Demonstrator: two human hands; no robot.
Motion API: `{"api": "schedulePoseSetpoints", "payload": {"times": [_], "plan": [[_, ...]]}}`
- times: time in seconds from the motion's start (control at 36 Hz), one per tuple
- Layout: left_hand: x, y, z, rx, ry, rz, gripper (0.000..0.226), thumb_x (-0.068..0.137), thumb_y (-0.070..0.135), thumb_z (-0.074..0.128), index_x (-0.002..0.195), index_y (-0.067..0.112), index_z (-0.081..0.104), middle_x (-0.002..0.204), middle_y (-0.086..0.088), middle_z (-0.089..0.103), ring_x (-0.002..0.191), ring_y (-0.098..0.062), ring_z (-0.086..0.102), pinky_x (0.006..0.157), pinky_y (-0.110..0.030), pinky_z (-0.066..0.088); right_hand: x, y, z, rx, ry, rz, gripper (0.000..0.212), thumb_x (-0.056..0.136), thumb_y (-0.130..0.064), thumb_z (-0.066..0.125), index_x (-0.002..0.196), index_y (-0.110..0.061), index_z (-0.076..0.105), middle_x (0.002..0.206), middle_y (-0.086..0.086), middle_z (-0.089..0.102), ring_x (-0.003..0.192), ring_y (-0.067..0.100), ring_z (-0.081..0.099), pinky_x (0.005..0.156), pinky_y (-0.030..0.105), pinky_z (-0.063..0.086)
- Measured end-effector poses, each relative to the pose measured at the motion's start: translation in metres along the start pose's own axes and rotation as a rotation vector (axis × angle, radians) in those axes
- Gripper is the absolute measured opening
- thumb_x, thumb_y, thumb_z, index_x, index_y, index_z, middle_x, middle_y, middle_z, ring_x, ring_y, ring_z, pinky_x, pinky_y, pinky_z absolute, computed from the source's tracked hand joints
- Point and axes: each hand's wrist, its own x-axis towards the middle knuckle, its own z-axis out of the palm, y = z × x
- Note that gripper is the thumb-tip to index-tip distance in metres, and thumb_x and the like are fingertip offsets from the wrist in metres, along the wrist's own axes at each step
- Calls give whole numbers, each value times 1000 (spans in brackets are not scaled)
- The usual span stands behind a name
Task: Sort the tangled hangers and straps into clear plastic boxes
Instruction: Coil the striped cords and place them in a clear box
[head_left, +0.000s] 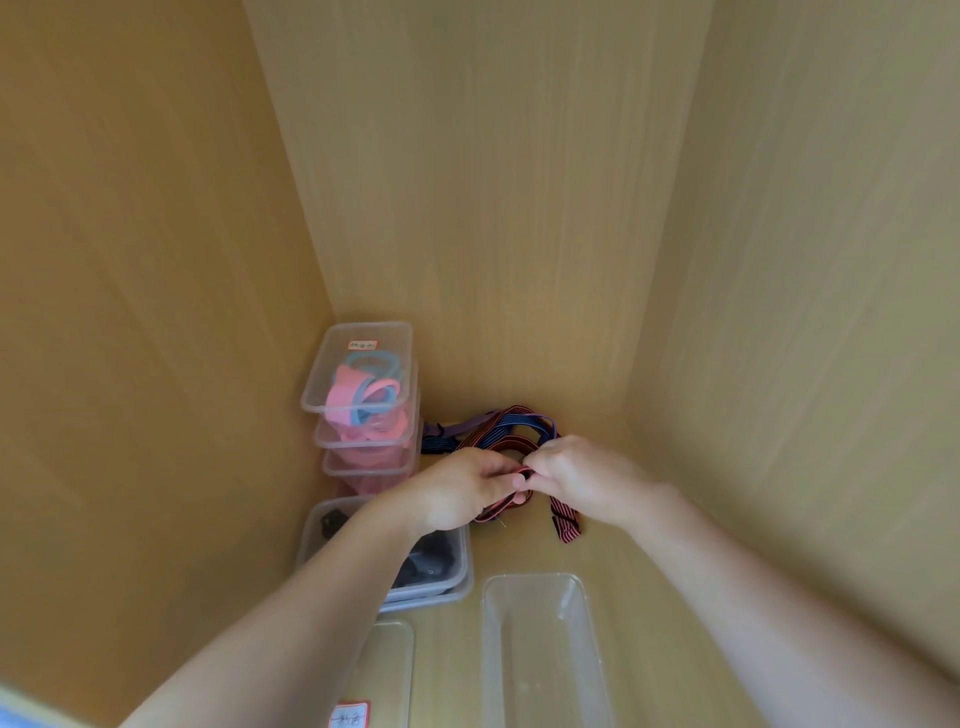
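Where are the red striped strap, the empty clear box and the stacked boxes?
red striped strap (564, 521), head view, its loose end.
empty clear box (545, 667), head view, its bare floor.
stacked boxes (323, 383), head view, top box's lid.

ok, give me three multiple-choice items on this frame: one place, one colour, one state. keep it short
1. Where does the stack of clear boxes with pink and blue items stand?
A. against the right wall
B. in the left back corner
C. nearest the camera, in the middle

2. What colour is the strap that the left hand and the right hand pinch?
A. plain green
B. plain white
C. red with dark stripes

3. In what state is the long clear box, nearer the camera than the hands?
A. open and empty
B. full of straps
C. shut under a lid

Key:
1 B: the stack sits where the left wall meets the back wall.
2 C: red and dark stripes show on its loose end.
3 A: its bare floor shows through the open top.
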Motion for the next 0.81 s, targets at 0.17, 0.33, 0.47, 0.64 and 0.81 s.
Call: {"api": "schedulePoseSetpoints", "payload": {"times": [0.17,0.33,0.47,0.64,0.81], "plan": [[2,-1,3,46,73,2,19,97,37,53,96,25,68,96,10,71,96,-14,64,90,-29,46,4,-2,0,1,-41,10,48,99,-43,46,81,-2,60,75,5,52,71,26,52,66,42,44],[4,-1,5,-108,177,-37,21,101,32,45,102,15,58,77,-3,64,48,-3,50,52,-24,46,7,0,9,121,90,49,32,99,-30,50,78,-6,52,73,10,56,67,31,54,62,45,45],[3,-1,7,-209,236,-57,21,103,29,40,102,13,53,55,-4,51,46,-12,52,53,-27,52,9,1,18,199,73,66,8,96,-19,46,99,-15,53,81,4,60,71,27,59,64,48,51],[6,-7,3,-409,322,-58,24,105,25,35,109,7,51,56,-8,54,49,-15,55,57,-33,53,7,-4,21,273,-3,56,37,80,-40,71,100,-32,41,80,-18,46,70,1,47,71,37,51],[7,-8,3,-525,315,-51,28,105,24,34,109,3,51,64,-13,54,56,-20,53,59,-32,48,11,-8,24,126,79,28,68,78,-54,70,131,-22,42,110,-6,58,99,16,58,81,38,51]]}}
